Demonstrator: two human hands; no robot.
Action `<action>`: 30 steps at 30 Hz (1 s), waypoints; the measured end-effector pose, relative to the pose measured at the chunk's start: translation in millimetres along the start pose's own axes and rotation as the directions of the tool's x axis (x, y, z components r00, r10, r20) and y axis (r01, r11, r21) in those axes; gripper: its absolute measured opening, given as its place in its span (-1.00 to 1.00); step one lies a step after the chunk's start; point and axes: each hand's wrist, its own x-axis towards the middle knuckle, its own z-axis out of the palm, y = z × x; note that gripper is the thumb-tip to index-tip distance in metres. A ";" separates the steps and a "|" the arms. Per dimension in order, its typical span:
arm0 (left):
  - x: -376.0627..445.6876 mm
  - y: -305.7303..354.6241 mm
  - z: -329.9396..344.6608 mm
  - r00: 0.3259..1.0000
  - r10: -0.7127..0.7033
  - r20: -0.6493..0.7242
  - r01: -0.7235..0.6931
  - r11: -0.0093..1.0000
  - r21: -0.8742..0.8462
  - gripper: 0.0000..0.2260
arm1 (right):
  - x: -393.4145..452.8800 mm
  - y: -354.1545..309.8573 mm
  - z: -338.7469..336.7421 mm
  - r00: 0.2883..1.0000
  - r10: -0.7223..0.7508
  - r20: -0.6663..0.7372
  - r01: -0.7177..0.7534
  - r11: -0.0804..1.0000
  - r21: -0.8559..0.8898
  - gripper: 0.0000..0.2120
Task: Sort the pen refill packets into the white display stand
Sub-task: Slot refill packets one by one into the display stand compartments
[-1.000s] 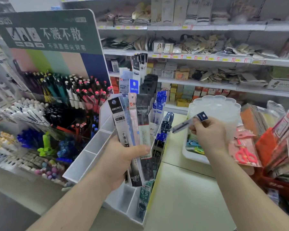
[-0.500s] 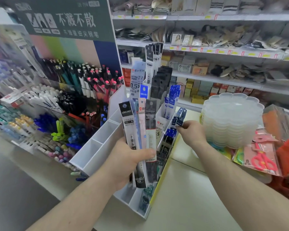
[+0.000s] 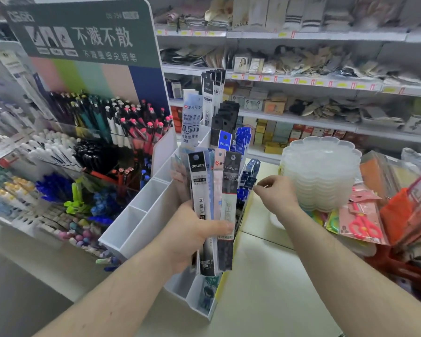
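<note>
Left hand (image 3: 195, 235) grips a fan of unsorted refill packets (image 3: 213, 190); right hand (image 3: 276, 195), fingers loosely curled and holding nothing, hovers beside the part-filled white display stand (image 3: 141, 215).

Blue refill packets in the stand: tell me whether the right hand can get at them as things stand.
Probably yes. The right hand holds nothing and sits right beside the blue refill packets in the white display stand. The bundle of packets in the left hand stands just left of that gap.

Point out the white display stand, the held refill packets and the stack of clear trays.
white display stand (image 3: 141, 222), head view, bare left side wall
refill packets (image 3: 199, 181), head view, front packet's face
clear trays (image 3: 321, 171), head view, stack's side
</note>
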 end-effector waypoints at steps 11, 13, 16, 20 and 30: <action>14.3 -9.3 1.5 0.978 -0.019 0.206 0.039 0.995 -0.092 -0.55 | -134.5 -49.3 -20.9 0.986 -0.134 0.101 0.081 0.909 0.410 -0.89; 13.8 -11.6 -1.0 0.968 -0.035 0.250 0.067 0.990 -0.121 -0.49 | -136.7 -46.5 -17.8 0.992 -0.105 0.063 0.071 0.913 0.402 -0.87; 12.2 -12.3 -1.9 0.960 -0.078 0.267 0.125 0.979 -0.162 -0.46 | -140.8 -43.0 -17.2 0.997 -0.079 0.024 0.060 0.897 0.438 -0.88; 10.0 -12.3 -1.4 0.968 -0.115 0.223 0.143 0.984 -0.111 -0.66 | -149.1 -46.9 -21.2 0.998 -0.005 -0.062 0.038 0.837 0.545 -0.92; 9.0 -14.8 0.6 0.969 -0.046 0.244 0.074 0.991 -0.110 -0.59 | -158.1 -54.6 -6.7 0.995 -0.025 -0.095 0.072 0.840 0.537 -0.88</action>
